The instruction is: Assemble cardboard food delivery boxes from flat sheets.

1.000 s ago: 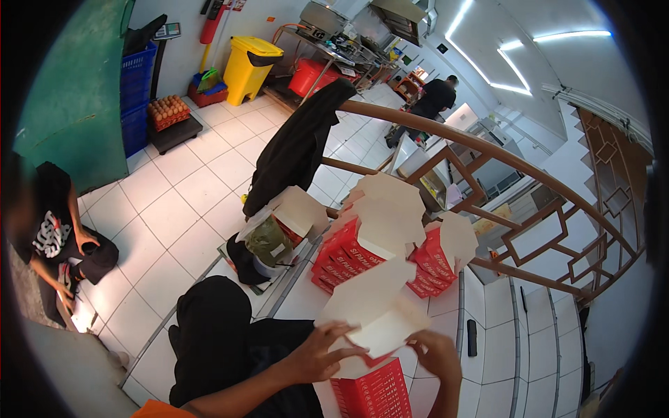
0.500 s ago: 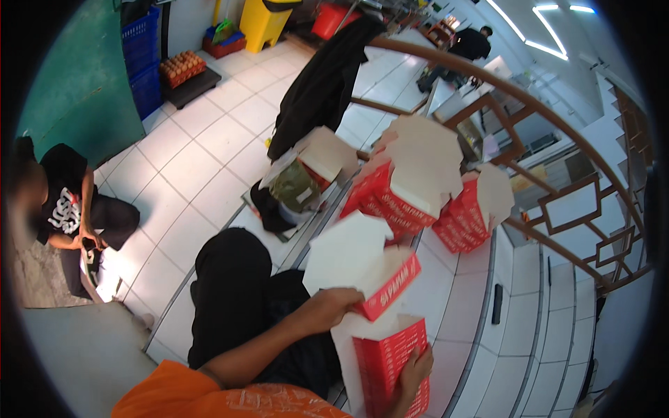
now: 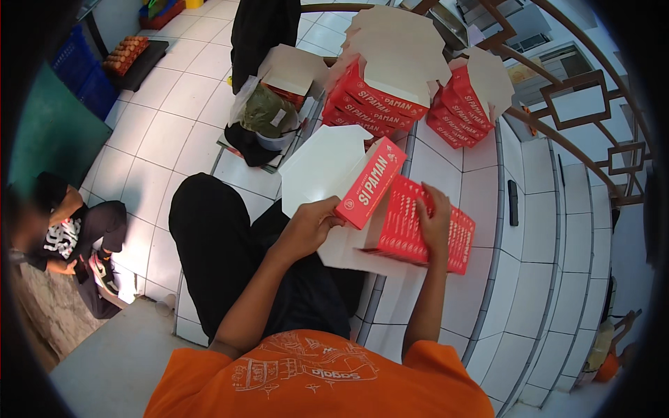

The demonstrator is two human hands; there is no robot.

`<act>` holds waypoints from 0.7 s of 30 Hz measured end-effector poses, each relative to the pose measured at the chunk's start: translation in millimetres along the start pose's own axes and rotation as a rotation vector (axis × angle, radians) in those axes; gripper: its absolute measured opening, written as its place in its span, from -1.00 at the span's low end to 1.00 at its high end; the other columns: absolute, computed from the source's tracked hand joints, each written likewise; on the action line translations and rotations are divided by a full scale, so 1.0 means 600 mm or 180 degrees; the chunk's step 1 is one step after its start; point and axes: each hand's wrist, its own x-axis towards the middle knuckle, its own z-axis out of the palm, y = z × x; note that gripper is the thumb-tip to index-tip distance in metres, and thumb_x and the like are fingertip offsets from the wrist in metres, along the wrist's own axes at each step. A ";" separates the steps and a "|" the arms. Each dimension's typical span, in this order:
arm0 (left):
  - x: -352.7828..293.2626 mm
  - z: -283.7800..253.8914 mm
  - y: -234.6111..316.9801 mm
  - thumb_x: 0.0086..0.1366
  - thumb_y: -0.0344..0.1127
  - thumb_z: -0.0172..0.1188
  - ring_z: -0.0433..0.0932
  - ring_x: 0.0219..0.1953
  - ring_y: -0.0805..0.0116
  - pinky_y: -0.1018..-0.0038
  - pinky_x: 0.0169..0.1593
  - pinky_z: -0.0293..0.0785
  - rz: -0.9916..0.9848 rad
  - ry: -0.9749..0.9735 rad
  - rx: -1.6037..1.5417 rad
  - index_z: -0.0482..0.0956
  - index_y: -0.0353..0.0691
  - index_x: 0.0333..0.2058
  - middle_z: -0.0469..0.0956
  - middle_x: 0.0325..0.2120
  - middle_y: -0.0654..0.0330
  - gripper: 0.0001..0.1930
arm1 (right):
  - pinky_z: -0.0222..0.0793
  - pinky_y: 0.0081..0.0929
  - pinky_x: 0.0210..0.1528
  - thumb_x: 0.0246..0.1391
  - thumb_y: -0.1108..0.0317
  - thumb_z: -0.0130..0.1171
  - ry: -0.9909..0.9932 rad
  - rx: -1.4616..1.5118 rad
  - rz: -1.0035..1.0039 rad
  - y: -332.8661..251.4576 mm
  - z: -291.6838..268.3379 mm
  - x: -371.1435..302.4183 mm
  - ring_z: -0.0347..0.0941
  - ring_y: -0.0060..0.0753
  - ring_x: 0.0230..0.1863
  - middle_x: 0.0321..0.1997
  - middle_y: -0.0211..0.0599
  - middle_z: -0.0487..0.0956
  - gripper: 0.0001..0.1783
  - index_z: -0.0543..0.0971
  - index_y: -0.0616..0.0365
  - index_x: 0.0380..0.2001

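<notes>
My left hand pinches the near corner of a red cardboard food box with white lettering. Its white lid stands open toward the far left. Just to the right, my right hand grips a tight stack of nested red box blanks, fingers curled over their upper side. The stack lies tilted beside the held box, and their edges overlap. A pale flap spreads beneath both, above my lap. Part of the left fingers is hidden behind the box.
Stacked red boxes with pale open lids stand ahead, with a smaller stack to their right. A bag of green contents sits nearby. Tiled steps descend rightward beside a brown railing. Another person sits far left.
The view has tipped downward and things ahead shift up. The held box has turned its red side up. The nested stack has swung from near upright to lying sideways, my right hand still on it.
</notes>
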 end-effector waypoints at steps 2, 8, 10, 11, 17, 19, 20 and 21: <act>-0.001 0.008 -0.027 0.24 -0.80 0.04 0.71 -0.10 0.23 0.39 0.02 0.62 0.0076 -0.0068 -0.0058 0.49 -0.48 -0.10 0.65 -0.22 -0.05 -0.73 | 0.14 -0.05 0.42 0.29 0.12 0.19 0.0062 0.0039 -0.0028 0.024 -0.005 0.018 0.40 -0.04 0.22 0.16 -0.14 0.56 -0.53 0.57 0.07 0.19; -0.009 0.037 -0.059 0.29 -0.77 0.06 0.70 -0.04 0.27 0.38 0.10 0.55 -0.0302 -0.0332 -0.0180 0.54 -0.40 0.06 0.69 -0.18 0.01 -0.62 | 0.22 -0.13 0.36 0.33 0.11 0.16 0.0157 0.0151 0.0107 0.061 0.000 0.030 0.41 -0.07 0.21 0.18 -0.14 0.58 -0.53 0.57 0.10 0.19; -0.009 0.044 -0.055 0.26 -0.80 -0.01 0.68 -0.03 0.27 0.39 0.12 0.58 -0.0359 -0.0466 -0.0275 0.52 -0.42 0.06 0.67 -0.14 -0.03 -0.59 | 0.24 -0.14 0.35 0.34 0.11 0.15 0.0189 0.0142 0.0139 0.052 0.001 0.026 0.41 -0.07 0.21 0.18 -0.14 0.57 -0.55 0.58 0.10 0.19; -0.007 0.049 -0.058 0.26 -0.80 -0.01 0.68 -0.03 0.27 0.39 0.12 0.58 -0.0361 -0.0476 -0.0280 0.52 -0.42 0.06 0.67 -0.14 -0.03 -0.59 | 0.24 -0.14 0.35 0.34 0.11 0.15 0.0191 0.0136 0.0148 0.052 0.002 0.025 0.41 -0.07 0.21 0.18 -0.14 0.57 -0.55 0.58 0.10 0.19; 0.001 0.069 -0.063 0.28 -0.78 -0.01 0.69 -0.05 0.22 0.37 0.10 0.58 -0.0278 -0.0407 -0.0246 0.55 -0.37 0.09 0.68 -0.10 -0.05 -0.57 | 0.24 -0.14 0.35 0.34 0.13 0.15 0.0252 -0.0003 0.0120 0.045 0.006 0.026 0.41 -0.06 0.22 0.18 -0.13 0.57 -0.55 0.58 0.09 0.19; 0.002 0.069 -0.069 0.30 -0.76 0.02 0.68 -0.06 0.25 0.38 0.08 0.57 -0.0273 -0.0454 -0.0059 0.55 -0.38 0.07 0.68 -0.09 -0.05 -0.60 | 0.24 -0.14 0.35 0.34 0.13 0.14 0.0238 -0.0010 0.0113 0.044 0.007 0.026 0.41 -0.07 0.22 0.17 -0.13 0.57 -0.55 0.58 0.08 0.19; 0.001 0.068 -0.072 0.30 -0.76 0.02 0.68 -0.06 0.25 0.38 0.08 0.57 -0.0269 -0.0451 -0.0052 0.55 -0.38 0.07 0.68 -0.09 -0.05 -0.60 | 0.24 -0.14 0.35 0.34 0.13 0.14 0.0243 -0.0004 0.0107 0.044 0.007 0.026 0.41 -0.07 0.22 0.17 -0.13 0.57 -0.55 0.58 0.08 0.19; 0.000 0.064 -0.063 0.30 -0.76 0.02 0.68 -0.07 0.27 0.38 0.08 0.57 -0.0154 -0.0429 0.0027 0.55 -0.39 0.06 0.68 -0.10 -0.05 -0.61 | 0.24 -0.14 0.35 0.34 0.13 0.15 0.0240 0.0012 0.0130 0.042 0.005 0.025 0.41 -0.06 0.21 0.17 -0.13 0.57 -0.56 0.58 0.09 0.19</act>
